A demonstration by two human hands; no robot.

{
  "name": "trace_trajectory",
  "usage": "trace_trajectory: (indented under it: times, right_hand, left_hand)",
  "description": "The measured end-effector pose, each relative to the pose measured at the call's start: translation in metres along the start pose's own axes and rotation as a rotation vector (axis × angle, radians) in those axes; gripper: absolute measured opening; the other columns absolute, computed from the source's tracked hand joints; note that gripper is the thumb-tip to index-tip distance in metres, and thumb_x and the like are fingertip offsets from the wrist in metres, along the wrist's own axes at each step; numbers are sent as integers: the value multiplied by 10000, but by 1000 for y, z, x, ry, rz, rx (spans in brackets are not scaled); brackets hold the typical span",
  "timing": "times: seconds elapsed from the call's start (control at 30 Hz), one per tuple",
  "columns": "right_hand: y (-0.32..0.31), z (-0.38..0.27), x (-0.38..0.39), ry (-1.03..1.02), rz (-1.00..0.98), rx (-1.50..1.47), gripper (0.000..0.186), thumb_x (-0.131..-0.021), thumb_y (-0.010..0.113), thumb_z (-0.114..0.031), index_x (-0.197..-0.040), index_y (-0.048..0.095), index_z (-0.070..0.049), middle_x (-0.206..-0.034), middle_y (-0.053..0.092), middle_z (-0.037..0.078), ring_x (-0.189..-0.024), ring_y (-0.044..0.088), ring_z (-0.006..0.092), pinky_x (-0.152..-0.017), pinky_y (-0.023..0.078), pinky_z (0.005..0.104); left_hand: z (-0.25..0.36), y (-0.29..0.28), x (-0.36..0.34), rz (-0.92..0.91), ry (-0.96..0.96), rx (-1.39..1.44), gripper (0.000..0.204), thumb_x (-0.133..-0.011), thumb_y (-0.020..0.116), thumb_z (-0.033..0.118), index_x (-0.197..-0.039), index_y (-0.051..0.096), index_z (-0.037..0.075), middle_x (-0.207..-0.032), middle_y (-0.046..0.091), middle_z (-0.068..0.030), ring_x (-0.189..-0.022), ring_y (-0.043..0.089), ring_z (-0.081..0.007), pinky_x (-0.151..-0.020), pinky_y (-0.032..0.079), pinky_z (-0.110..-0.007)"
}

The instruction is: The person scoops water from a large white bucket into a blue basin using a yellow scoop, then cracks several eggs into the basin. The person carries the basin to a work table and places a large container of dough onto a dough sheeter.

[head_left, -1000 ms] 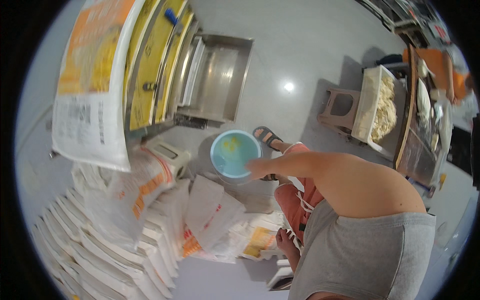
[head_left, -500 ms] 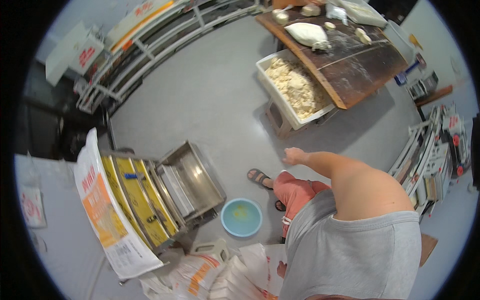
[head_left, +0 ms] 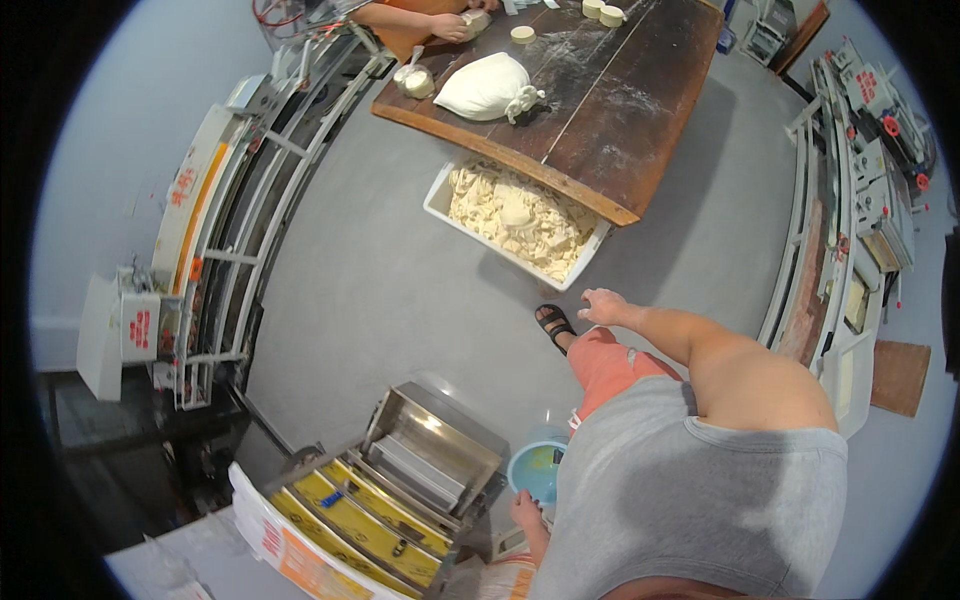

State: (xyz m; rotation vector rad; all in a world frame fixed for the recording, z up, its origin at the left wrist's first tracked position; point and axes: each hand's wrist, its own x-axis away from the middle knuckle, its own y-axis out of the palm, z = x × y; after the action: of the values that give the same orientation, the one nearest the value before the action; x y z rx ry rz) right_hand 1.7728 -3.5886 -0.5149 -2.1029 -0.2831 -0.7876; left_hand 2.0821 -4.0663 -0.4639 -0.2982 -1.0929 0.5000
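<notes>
My right hand [head_left: 603,306] hangs in the air at the front of my body, its fingers loosely bent and apart with nothing between them. Just beyond it is a white tub [head_left: 487,237] filled with pale, crumbly dough pieces [head_left: 520,215], partly tucked under the table edge. Lower down, my left hand [head_left: 525,511] overlaps the edge of a light blue basin [head_left: 530,470] in the picture. Its fingers are slightly curled, with no object visible in them, and whether it touches the basin is unclear. My torso hides part of the basin.
A dark wooden table [head_left: 640,110] carries a tied white sack [head_left: 487,88] and several pale round pieces. Another person's hands [head_left: 455,25] work at its far left. A machine with a steel tray [head_left: 435,440] stands lower left. Long machine frames [head_left: 280,190] line both sides.
The view has turned and come nearer the table and tub, and a co-worker's arms now show. My left hand has come further into view beside the basin; my right stays out front.
</notes>
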Motion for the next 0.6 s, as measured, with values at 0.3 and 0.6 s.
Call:
trace_trajectory:
  times: [0.3, 0.6]
  right_hand:
    - [-54, -46, -105, 163, 117, -221, 667, -933, 752, -461, -1426, 656, -21, -1309, 727, 280, -1256, 682, 431, -1084, 527, 507]
    - [-49, -28, -100, 427, 362, -431, 714, -941, 759, -416, -1480, 578, 18, -1476, 582, 311, -1382, 568, 459, -1168, 471, 502]
  left_hand:
    - [270, 76, -59, -188, 250, -61, 338, -1003, 738, 240, -1242, 707, 2, -985, 710, -56, -778, 618, -127, -664, 495, -292]
    - [396, 113, -190, -389, 376, -571, 485, -987, 777, 279, -1312, 710, -74, -1172, 773, -176, -1022, 724, -224, -904, 575, -368]
